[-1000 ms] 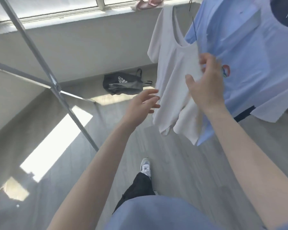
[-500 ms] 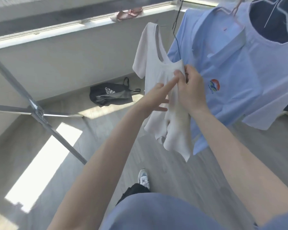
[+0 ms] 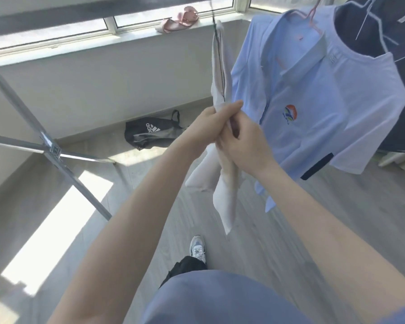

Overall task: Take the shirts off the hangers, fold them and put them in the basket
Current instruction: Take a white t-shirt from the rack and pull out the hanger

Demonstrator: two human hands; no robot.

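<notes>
A white t-shirt point(image 3: 222, 73) hangs edge-on from a thin black hanger point(image 3: 216, 31) at the upper middle. My left hand point(image 3: 211, 123) and my right hand point(image 3: 241, 146) both grip its bunched cloth at mid-height, touching each other. The shirt's lower part point(image 3: 225, 199) dangles below my hands. To the right a light blue polo shirt point(image 3: 313, 94) with a round logo hangs on a pink hanger point(image 3: 312, 15). Behind it a dark navy shirt point(image 3: 384, 26) hangs on a white hanger. No basket is in view.
A metal rack frame point(image 3: 49, 146) crosses the left side. A black sports bag point(image 3: 150, 134) lies on the floor by the wall. Pink shoes point(image 3: 180, 19) rest on the windowsill. My shoe point(image 3: 198, 249) stands on the grey wood floor.
The white shirt has turned from facing me to edge-on and is gathered narrower. My left hand went from reaching to gripping the cloth beside my right hand. The view tilted upward.
</notes>
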